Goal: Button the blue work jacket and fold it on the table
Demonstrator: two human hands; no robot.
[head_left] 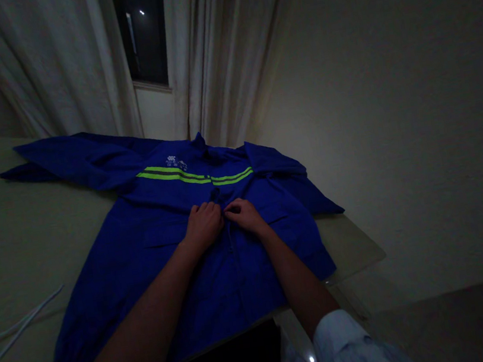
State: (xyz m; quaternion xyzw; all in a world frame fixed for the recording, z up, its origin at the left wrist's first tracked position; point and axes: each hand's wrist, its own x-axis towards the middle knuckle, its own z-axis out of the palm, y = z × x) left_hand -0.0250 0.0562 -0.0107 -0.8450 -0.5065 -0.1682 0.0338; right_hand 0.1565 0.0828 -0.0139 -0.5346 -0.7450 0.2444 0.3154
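A blue work jacket (178, 274) with a yellow-green reflective band (173, 174) across the chest lies spread on the table, collar away from me. Both hands meet at its front placket, a little below the band. My left hand (205, 223) is closed on the jacket's front edge, its fingertips curled into the cloth. Beside it, my right hand (242, 214) makes a pinch with thumb and forefinger at the same edge. Whatever button lies between the fingers is too dark and small to make out. White print (175, 163) shows on the chest.
The pale table (89, 220) extends to the left, where white cables (23, 324) lie. Its right corner (367, 247) ends near a plain wall (395, 123). Light curtains (214, 47) and a dark window (143, 33) stand behind the table.
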